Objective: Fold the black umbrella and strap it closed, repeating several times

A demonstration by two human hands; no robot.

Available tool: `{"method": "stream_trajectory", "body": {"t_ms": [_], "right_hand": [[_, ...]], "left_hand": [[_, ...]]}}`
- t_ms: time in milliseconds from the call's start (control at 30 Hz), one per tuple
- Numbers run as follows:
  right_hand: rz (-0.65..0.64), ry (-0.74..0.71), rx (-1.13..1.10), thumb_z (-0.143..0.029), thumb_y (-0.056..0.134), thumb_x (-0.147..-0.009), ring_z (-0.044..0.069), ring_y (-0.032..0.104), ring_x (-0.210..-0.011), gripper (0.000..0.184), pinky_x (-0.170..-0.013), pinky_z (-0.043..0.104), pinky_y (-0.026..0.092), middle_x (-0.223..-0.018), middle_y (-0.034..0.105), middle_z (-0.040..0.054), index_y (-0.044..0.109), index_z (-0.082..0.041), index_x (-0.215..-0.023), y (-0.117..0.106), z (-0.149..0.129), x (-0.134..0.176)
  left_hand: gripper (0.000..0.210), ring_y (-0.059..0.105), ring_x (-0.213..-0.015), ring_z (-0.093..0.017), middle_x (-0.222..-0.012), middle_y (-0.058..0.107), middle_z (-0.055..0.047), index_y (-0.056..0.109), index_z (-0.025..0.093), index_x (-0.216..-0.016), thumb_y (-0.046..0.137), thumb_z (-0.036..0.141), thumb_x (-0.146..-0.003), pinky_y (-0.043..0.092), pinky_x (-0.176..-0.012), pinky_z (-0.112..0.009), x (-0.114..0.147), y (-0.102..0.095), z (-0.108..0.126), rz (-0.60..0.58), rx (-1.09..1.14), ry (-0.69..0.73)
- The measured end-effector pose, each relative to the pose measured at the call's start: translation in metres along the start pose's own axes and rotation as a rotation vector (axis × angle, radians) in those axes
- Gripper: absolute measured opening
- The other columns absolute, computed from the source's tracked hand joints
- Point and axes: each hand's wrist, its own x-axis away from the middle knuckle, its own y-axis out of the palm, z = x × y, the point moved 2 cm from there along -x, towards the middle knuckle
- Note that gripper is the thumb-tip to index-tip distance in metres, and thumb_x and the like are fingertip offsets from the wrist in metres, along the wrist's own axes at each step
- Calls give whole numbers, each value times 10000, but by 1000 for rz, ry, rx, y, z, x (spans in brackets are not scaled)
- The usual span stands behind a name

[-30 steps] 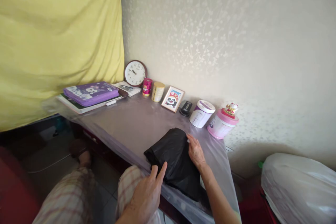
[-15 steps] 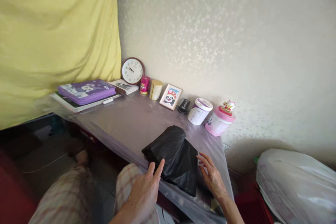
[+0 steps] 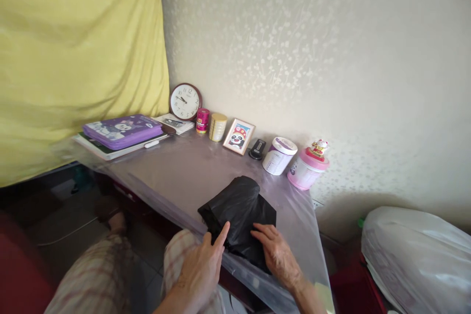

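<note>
A black plastic bag (image 3: pixel 235 206) lies folded and flattened at the near right part of the table. My left hand (image 3: pixel 200 265) is at the bag's lower left edge, its index finger stretched out over the plastic. Its thumb is hidden, so a hold on the edge does not show. On the bag's lower right part rests my right hand (image 3: pixel 275 252), palm down with the fingers extended across the plastic. The bag's near right corner is partly covered by this hand.
Clear sheeting covers the table (image 3: pixel 165 171). Along the wall stand a clock (image 3: pixel 186 101), a photo frame (image 3: pixel 239 136), a white tub (image 3: pixel 280 156) and a pink-lidded tub (image 3: pixel 307 169). A purple case (image 3: pixel 123 131) lies left. A stuffed white bag (image 3: pixel 415 255) stands right.
My right hand has moved left from beside the bag onto its lower right part. My left hand has stayed nearly in place, and the bag looks about the same.
</note>
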Motion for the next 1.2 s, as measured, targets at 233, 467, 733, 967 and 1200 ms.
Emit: {"method": "stream_trajectory", "body": {"t_ms": [233,467,733,967,1200], "right_hand": [[96,72,-289,-132,349,-893,166,627,-984,318,-837,282,521,-1076,649,69,614,-245,-1027,-21,-8,26],[196,132,103,-172,383,-895,171,579,-1099,348,-858,267,525,-1303,517,74,545,-260,-1191,-8,49,50],[191,84,0,-173,385,-901,162,591,-1077,255,-893,271,502,-1303,519,89,618,-230,-985,-13,29,36],[286,61,-125,-195,415,-906,168,583,-1079,207,-895,289,486,-1226,568,96,583,-230,-1023,-28,21,10],[348,-38,-133,-203,414,-916,168,606,-969,193,-846,303,499,-1035,615,71,568,-236,-1028,-35,4,-40]], "left_hand": [[523,622,-677,-164,-923,596,-72,102,293,-1447,250,232,-950,397,-536,-231,0,-4,-1,-8,2,20],[515,626,-688,-191,-936,595,-73,126,281,-1447,236,228,-947,410,-550,-269,-1,-6,-2,-18,30,30],[505,624,-723,-190,-941,609,-61,145,277,-1445,239,266,-949,410,-583,-272,-1,-10,-7,-21,123,43],[490,610,-826,-169,-944,639,-28,222,292,-1424,275,299,-937,435,-730,-274,-3,-9,-19,21,337,73],[487,608,-910,-171,-1003,655,-36,276,287,-1406,297,305,-921,435,-822,-300,-2,-13,-26,17,462,120]]}}
